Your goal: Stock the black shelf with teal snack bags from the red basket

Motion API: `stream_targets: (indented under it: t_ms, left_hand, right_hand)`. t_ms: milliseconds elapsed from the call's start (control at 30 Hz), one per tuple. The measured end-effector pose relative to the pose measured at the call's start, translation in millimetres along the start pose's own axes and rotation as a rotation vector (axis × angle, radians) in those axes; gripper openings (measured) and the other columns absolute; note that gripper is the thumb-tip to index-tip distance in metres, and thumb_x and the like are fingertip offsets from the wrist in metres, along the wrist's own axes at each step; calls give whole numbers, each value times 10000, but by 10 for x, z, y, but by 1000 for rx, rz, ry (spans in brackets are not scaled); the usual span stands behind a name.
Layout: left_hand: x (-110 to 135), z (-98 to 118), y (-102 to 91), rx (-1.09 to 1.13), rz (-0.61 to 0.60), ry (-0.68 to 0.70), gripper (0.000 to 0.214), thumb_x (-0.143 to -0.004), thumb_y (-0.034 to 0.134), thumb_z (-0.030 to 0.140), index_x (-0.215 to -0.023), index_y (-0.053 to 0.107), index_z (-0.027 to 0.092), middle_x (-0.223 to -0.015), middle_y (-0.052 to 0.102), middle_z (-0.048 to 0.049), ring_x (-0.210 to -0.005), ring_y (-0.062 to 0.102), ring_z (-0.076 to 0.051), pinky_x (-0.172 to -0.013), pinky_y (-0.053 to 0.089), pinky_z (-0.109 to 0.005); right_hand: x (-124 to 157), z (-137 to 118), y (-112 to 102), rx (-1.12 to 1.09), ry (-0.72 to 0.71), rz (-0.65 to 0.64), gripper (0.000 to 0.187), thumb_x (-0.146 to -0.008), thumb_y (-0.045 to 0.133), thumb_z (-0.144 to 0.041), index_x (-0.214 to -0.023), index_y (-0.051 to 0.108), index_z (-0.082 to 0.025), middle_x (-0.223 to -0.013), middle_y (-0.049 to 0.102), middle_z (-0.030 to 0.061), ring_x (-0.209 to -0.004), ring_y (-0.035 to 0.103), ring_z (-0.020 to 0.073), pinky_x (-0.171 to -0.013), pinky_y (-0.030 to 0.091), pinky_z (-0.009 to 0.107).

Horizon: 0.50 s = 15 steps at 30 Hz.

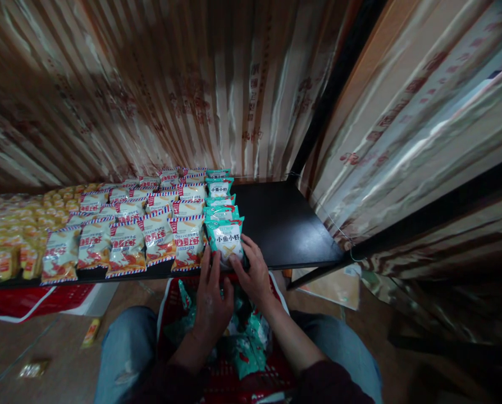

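Your right hand [255,272] is pinching the front teal snack bag [228,231] by its lower right; your left hand's [213,300] loose, fingertips against its left edge. Bag's between them, long axis leaning far, on the black shelf's [282,224] near edge.

sleeves [333,386]: plain dark maroon | jeans [127,345]: faded, uneven blue | hands [214,302]: bare

The teal-and-white packet [227,238] is plump, with dark characters printed on its front; it stands roughly upright, foremost in a row of similar packets [219,188], near the black shelf's [282,224] front edge.
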<state>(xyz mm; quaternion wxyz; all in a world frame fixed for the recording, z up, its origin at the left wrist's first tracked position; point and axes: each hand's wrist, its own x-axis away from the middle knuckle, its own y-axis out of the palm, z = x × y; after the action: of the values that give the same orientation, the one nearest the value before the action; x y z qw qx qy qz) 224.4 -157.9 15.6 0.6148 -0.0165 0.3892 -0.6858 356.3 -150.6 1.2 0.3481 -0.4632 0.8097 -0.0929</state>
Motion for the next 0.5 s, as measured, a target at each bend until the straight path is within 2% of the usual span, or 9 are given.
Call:
stream_targets:
  t_ms: [233,400,500]
  left_hand:
    - [-6,-20,28,-35,-8,15,681,-816,441,70,-1460,272,214,-1539,235,-120,-1415,230,-259,-1116,316,-459]
    - [-11,-42,27,-61,-6,16,674,-821,438,73,-1461,275,202,-1543,226,-120,-1422,205,-263,-1121,310,-452]
    - [-32,-60,28,-72,-6,28,653,-831,434,84,-1458,284,186,-1543,224,-126,-1417,217,-277,-1122,307,-460]
  right_hand:
    - [-1,-4,65,-23,-20,20,429,-881,509,-388,-1263,523,-194,-1338,519,146,-1239,490,265,-1030,416,474]
    - [9,-6,113,11,-13,-8,579,-907,457,-404,-1433,323,-201,-1426,440,135,-1315,420,263,-1060,391,472]
    - [7,-7,121,20,-19,-32,606,-921,438,-387,-1468,247,-208,-1444,425,119,-1329,404,255,-1065,390,458]
